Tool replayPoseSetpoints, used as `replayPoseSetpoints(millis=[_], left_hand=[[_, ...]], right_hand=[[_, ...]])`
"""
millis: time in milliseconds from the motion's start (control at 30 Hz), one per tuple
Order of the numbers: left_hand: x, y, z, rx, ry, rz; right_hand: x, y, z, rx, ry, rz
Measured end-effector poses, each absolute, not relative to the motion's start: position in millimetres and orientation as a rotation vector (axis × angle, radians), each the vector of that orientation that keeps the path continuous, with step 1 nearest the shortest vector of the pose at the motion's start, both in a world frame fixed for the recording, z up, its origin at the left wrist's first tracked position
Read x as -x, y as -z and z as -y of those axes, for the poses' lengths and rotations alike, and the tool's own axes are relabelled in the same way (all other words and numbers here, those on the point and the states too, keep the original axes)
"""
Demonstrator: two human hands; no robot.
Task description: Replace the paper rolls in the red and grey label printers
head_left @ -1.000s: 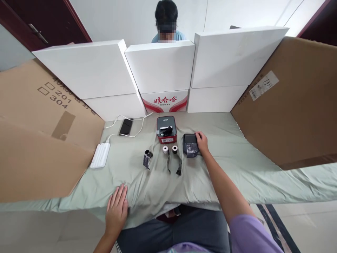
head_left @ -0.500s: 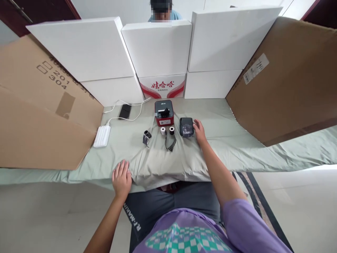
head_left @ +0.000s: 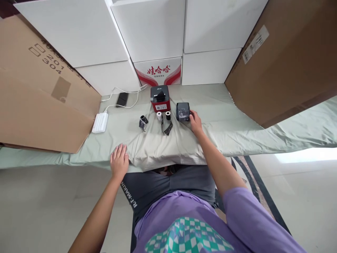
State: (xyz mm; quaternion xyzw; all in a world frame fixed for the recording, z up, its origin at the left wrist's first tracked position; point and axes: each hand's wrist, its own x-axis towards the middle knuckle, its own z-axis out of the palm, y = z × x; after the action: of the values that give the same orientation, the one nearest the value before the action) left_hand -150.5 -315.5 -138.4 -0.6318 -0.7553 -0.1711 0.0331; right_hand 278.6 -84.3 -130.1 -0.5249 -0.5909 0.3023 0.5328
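My left hand (head_left: 119,161) lies flat on the cloth at the table's front edge, fingers stretched out, holding nothing. At the right side of a small black portable printer (head_left: 183,112), my right hand (head_left: 195,122) has its fingers curled against the casing. A larger black and red label printer (head_left: 160,99) stands behind and to the left, a black strip on its top. In front of it are a white paper roll (head_left: 159,116) and a black-wound roll (head_left: 167,115) with a loose dark strip (head_left: 166,130). Farther left sits another dark roll (head_left: 143,122), partly unwound.
A white power bank (head_left: 100,123) and a black phone (head_left: 122,100) lie at the left, joined by a white cable (head_left: 137,100). White boxes (head_left: 150,31) wall off the back. Brown cardboard panels stand on the left (head_left: 31,105) and right (head_left: 286,66).
The view has tilted down, so the table sits higher in the picture and the person across is out of sight. My right hand stays at the portable printer; my left hand stays put.
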Motion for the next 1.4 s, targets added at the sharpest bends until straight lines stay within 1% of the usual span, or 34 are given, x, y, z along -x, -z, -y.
replayPoseSetpoints(millis=[467, 633, 700, 767, 867, 900, 933, 1000, 1067, 1133, 1233, 1300, 1400], left_hand=[[162, 132, 315, 2.081, 0.365, 2.327], [167, 123, 296, 2.129, 0.318, 2.373], [166, 119, 290, 2.137, 0.363, 2.379], [160, 117, 295, 2.085, 0.500, 2.364], [147, 121, 333, 1.733, 0.766, 2.376], [143, 125, 351, 1.553, 0.781, 2.436], [140, 128, 370, 1.401, 0.743, 2.527], [139, 135, 399, 1.275, 0.508, 2.720], [146, 140, 409, 1.331, 0.320, 2.746], [158, 142, 399, 1.545, 0.219, 2.634], [171, 142, 362, 1.846, 0.010, 2.470], [168, 137, 338, 1.988, -0.221, 2.495], [141, 117, 315, 2.300, -0.523, 2.654]], right_hand=[[-278, 127, 80, 1.246, -0.717, 1.367], [-278, 124, 81, 1.242, -0.712, 1.369], [-279, 125, 81, 1.233, -0.707, 1.344], [-280, 128, 80, 1.232, -0.711, 1.300], [-282, 134, 78, 1.234, -0.741, 1.247], [-282, 135, 78, 1.235, -0.751, 1.233], [-282, 136, 78, 1.236, -0.760, 1.220], [-282, 137, 78, 1.230, -0.773, 1.201], [-281, 136, 78, 1.227, -0.780, 1.199], [-281, 134, 78, 1.234, -0.783, 1.197], [-281, 133, 79, 1.236, -0.790, 1.166], [-281, 132, 79, 1.224, -0.794, 1.144], [-281, 130, 81, 1.220, -0.803, 1.136]])
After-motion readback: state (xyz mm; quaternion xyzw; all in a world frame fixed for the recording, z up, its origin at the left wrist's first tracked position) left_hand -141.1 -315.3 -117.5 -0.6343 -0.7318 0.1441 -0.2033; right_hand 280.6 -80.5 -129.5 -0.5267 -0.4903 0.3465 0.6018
